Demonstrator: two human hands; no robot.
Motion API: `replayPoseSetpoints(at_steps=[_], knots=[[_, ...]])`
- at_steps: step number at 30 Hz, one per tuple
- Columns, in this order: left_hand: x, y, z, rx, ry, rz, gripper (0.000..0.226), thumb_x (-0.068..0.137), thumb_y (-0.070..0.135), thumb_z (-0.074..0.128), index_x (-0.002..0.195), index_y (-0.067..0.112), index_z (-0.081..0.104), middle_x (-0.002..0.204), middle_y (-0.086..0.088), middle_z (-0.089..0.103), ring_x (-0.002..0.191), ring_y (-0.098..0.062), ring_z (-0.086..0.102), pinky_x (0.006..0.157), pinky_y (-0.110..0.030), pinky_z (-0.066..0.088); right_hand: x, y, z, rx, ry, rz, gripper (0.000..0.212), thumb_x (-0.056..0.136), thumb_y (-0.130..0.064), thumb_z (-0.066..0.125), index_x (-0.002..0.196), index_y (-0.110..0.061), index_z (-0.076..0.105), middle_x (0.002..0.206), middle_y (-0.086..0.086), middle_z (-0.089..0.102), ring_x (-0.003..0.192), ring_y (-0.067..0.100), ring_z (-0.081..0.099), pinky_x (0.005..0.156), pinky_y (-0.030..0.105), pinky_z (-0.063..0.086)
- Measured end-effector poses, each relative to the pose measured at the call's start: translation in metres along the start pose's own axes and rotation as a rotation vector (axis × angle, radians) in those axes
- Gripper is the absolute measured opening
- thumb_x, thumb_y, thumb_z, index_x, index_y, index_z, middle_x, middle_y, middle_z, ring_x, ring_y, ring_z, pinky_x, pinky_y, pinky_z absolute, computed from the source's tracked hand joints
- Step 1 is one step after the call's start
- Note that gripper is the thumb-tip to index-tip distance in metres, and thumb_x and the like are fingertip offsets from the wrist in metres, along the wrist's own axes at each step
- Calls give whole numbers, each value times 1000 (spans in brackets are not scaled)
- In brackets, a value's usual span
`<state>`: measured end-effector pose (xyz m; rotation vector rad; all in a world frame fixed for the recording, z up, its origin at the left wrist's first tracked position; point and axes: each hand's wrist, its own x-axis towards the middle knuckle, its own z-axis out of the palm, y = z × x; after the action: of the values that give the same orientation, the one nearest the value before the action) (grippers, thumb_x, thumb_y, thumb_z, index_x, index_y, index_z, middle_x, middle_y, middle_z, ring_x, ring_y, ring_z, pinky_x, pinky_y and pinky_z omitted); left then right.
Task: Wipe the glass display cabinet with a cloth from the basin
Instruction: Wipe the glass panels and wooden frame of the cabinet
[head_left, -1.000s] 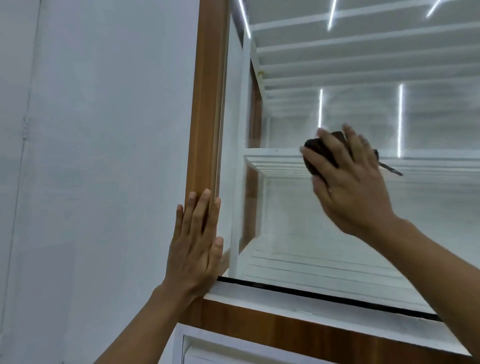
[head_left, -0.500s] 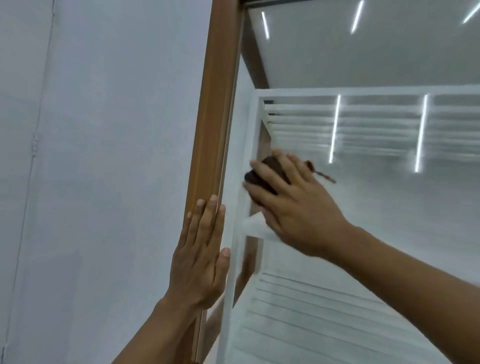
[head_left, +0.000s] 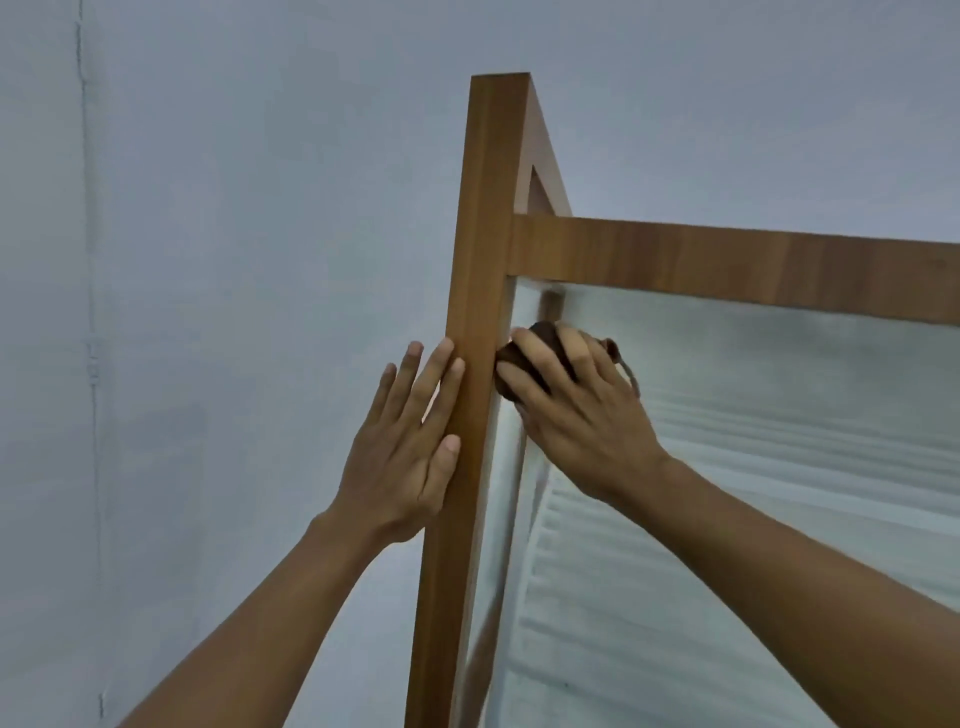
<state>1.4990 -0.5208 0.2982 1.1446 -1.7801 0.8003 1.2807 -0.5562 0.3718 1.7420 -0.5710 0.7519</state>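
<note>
Both hands have gone higher up the cabinet (head_left: 543, 135) than a moment ago, and now its top corner shows. The right hand (head_left: 576, 415) has slid the cloth (head_left: 546, 336) left, into the top corner of the glass (head_left: 753, 405). It sits just under the top bar (head_left: 727, 265) and right beside the wooden post (head_left: 483, 260). The fingers curl over the dark brown cloth and press it on the glass. A small loop of cloth sticks out on the right. The left hand (head_left: 410, 441) lies flat on the side of the post, fingers straight and a little spread, holding nothing. Behind the post is a plain pale wall (head_left: 208, 260). White ridges show through the glass.
</note>
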Motion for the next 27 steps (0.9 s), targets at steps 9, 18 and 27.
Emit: replayPoseSetpoints(at_steps=[9, 18, 27], knots=[[49, -50, -14, -83, -54, 238, 70, 104, 41, 34, 162, 19, 2, 171, -1, -8, 158, -22, -7, 128, -46, 7, 37, -82, 7, 380, 76, 610, 52, 103, -37, 44, 152, -27, 30, 161, 2, 20, 149, 29, 22, 120, 50, 31], [74, -80, 9, -514, 3, 431, 80, 98, 38, 48, 162, 20, 3, 171, 0, -4, 159, -22, -2, 129, -42, 10, 63, -100, 10, 243, 45, 809, 69, 98, -49, 49, 157, -36, 16, 167, -7, 0, 157, 21, -4, 120, 50, 23], [106, -84, 67, -939, 162, 610, 66, 104, 53, 30, 161, 33, 1, 170, 6, -1, 158, -31, 10, 126, -53, 22, 75, -108, 19, 98, 147, 852, 61, 95, -40, 55, 151, -30, 32, 163, 2, 19, 155, 25, 10, 121, 31, 18]])
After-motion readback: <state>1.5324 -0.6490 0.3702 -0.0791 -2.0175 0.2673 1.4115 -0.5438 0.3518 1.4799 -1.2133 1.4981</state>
